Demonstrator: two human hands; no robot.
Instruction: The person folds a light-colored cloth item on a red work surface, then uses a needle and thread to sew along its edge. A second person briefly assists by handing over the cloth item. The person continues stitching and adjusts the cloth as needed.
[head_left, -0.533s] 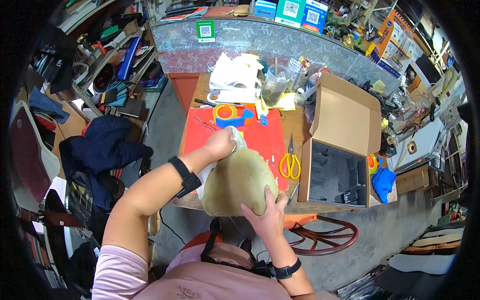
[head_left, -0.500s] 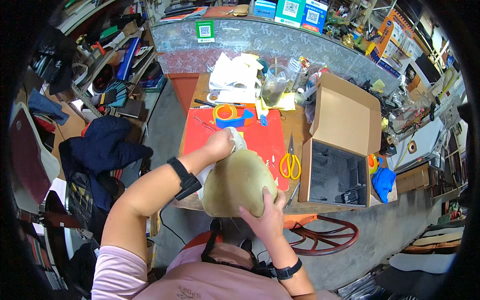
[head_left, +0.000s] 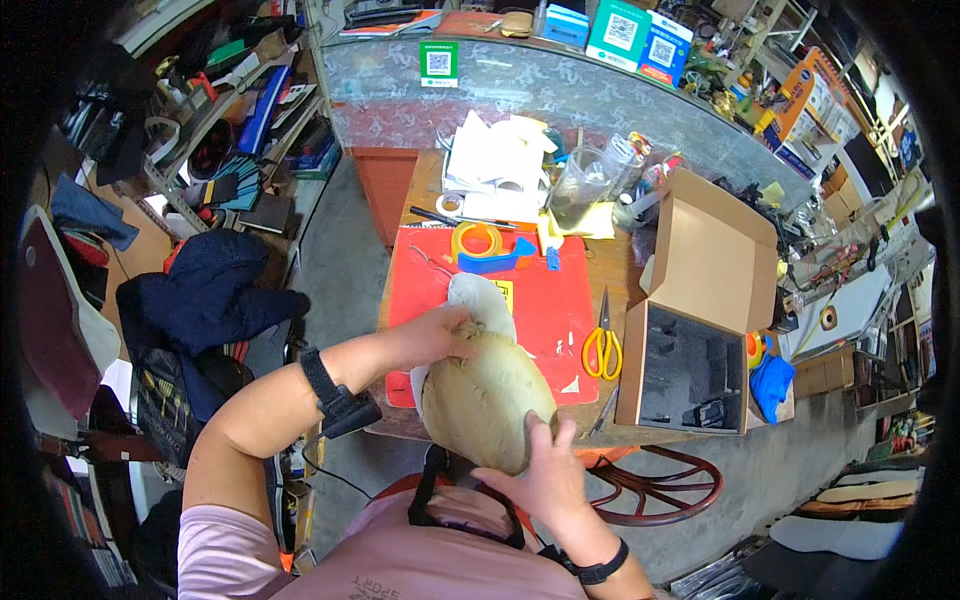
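Note:
A rounded, yellowish pad [head_left: 478,400] with a mottled surface lies over a white piece [head_left: 478,292] at the front of the red mat [head_left: 550,300] on the wooden table. My left hand [head_left: 448,340] has its fingers closed on the pad's top edge, where the white piece meets it. My right hand [head_left: 545,480] grips the pad's lower right edge, with fingers on top and thumb at the bottom. Yellow-handled scissors [head_left: 603,350] lie to the right, and an orange and blue tape dispenser [head_left: 490,260] sits above the white piece.
An open cardboard box [head_left: 633,385] with dark foam occupies the table's right. Papers [head_left: 485,155] and clear containers [head_left: 585,185] crowd the back, below a counter [head_left: 550,90]. A dark jacket [head_left: 210,300] and cluttered shelves [head_left: 250,130] are at left; a red-brown round frame [head_left: 690,505] stands below the table.
My left hand has moved down to the pad's top edge. The pad and my right hand are lower. The view has shifted, so the table appears further right and down.

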